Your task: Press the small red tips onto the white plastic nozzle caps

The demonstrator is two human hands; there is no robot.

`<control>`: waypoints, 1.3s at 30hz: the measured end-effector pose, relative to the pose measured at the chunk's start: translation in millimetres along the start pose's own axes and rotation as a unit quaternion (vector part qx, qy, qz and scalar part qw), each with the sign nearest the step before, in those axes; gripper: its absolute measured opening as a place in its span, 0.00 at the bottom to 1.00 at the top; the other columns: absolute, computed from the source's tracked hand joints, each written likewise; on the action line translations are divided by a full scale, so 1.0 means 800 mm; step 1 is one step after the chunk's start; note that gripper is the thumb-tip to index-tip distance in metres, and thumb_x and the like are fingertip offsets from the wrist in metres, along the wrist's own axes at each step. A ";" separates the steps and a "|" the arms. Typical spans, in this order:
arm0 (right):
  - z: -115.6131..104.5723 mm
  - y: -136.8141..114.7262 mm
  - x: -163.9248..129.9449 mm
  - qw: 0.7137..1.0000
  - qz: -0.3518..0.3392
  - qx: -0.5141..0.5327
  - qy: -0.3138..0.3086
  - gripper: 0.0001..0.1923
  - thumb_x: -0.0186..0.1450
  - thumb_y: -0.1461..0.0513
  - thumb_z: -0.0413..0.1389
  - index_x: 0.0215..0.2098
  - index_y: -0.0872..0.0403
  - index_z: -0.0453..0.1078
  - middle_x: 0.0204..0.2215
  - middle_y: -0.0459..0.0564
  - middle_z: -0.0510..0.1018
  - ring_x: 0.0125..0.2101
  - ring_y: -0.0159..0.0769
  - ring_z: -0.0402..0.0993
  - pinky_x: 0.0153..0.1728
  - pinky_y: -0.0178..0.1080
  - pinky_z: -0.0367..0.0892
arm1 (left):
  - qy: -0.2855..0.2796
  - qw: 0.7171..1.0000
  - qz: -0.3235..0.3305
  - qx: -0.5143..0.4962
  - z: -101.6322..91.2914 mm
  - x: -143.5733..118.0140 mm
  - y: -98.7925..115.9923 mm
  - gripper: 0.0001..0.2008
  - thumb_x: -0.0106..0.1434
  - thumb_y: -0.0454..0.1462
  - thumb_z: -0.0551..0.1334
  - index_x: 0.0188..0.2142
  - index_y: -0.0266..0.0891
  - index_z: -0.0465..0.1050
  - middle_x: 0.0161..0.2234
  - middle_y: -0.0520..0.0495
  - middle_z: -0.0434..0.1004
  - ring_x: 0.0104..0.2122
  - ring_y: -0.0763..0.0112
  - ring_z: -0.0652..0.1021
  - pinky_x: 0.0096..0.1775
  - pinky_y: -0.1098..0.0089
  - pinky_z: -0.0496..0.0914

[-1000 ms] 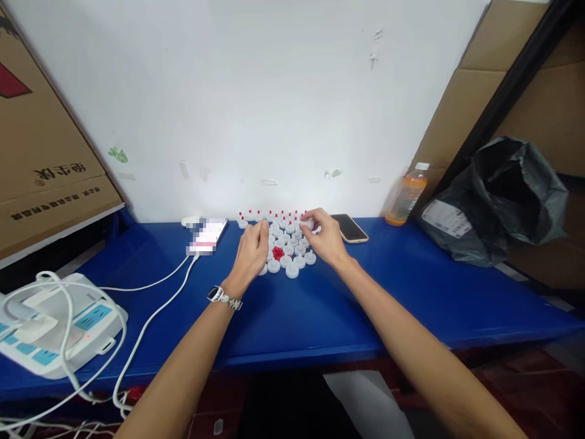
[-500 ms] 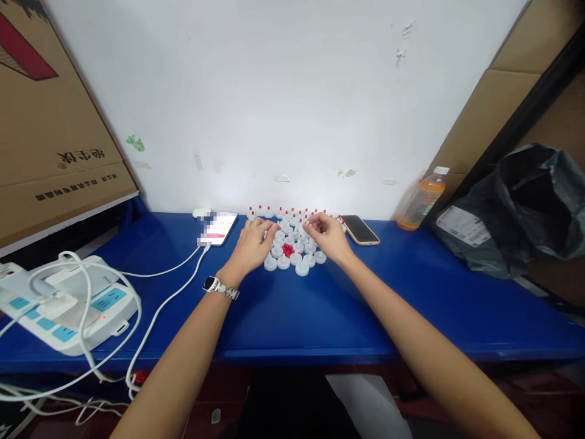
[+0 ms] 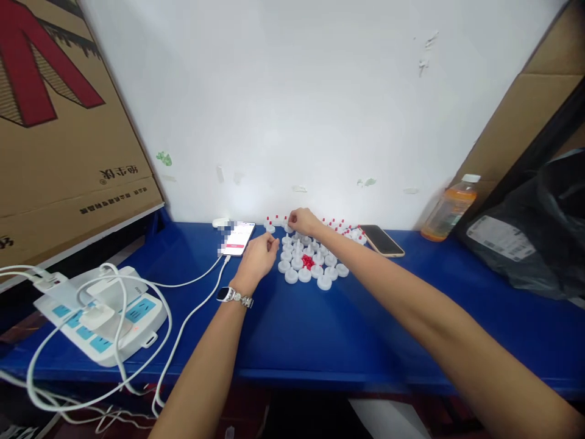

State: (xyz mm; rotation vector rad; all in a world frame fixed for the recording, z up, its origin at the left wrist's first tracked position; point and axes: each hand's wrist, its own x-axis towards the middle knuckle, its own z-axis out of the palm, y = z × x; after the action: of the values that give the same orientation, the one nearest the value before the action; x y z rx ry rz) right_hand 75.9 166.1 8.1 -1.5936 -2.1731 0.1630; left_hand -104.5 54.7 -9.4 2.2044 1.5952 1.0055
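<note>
Several white round caps with pointed nozzles point(image 3: 291, 276) stand grouped on the blue table, around a small pile of red tips point(image 3: 308, 262). Along the back of the group, other white caps carry red tips point(image 3: 276, 217). My right hand point(image 3: 302, 222) reaches across to the back left of the group, its fingers pinched on a white nozzle cap point(image 3: 287, 228). At the left side of the group, my left hand point(image 3: 260, 256) is closed, thumb against the fingers; whatever it may hold is hidden. A watch point(image 3: 224, 294) is on the left wrist.
A lit phone point(image 3: 240, 239) on a charging cable lies left of the caps, and a dark-screened phone point(image 3: 382, 240) lies right. A power strip point(image 3: 109, 329) with looping cables sits at left. An orange drink bottle point(image 3: 450, 208) and a black plastic bag point(image 3: 525, 238) stand at right.
My right hand has moved left across the caps to the back row. My left hand has drawn off the caps toward the near left and closed. The view has shifted left.
</note>
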 end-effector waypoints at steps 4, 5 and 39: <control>0.003 0.001 0.015 0.997 -0.017 -0.060 -0.040 0.04 0.59 0.63 0.60 0.31 0.54 0.78 0.35 0.53 0.83 0.42 0.43 0.77 0.49 0.42 0.64 | -0.006 0.999 -0.037 0.008 0.005 -0.001 0.001 0.19 0.69 0.47 0.54 0.24 0.41 0.67 0.24 0.47 0.75 0.25 0.65 0.74 0.29 0.67 0.61; 0.002 0.001 0.019 0.997 -0.014 -0.071 -0.038 0.06 0.61 0.61 0.59 0.33 0.54 0.78 0.36 0.54 0.83 0.43 0.44 0.77 0.50 0.43 0.63 | -0.006 0.999 -0.041 0.011 0.007 -0.001 0.001 0.19 0.69 0.47 0.54 0.24 0.41 0.67 0.24 0.47 0.75 0.25 0.65 0.74 0.29 0.67 0.61; -0.036 -0.032 -0.193 0.942 -0.134 0.258 0.169 0.19 0.63 0.65 0.52 0.52 0.50 0.63 0.42 0.48 0.78 0.29 0.32 0.69 0.36 0.38 0.68 | 0.017 0.978 0.179 0.108 0.016 -0.020 0.074 0.15 0.75 0.41 0.43 0.40 0.40 0.65 0.39 0.44 0.72 0.38 0.63 0.73 0.41 0.63 0.67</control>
State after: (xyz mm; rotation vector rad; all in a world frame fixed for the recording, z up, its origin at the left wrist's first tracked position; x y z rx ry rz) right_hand 102.8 9.1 0.2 -0.9464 -1.8522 0.3186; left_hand -54.9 20.7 7.7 2.7074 1.4065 1.0030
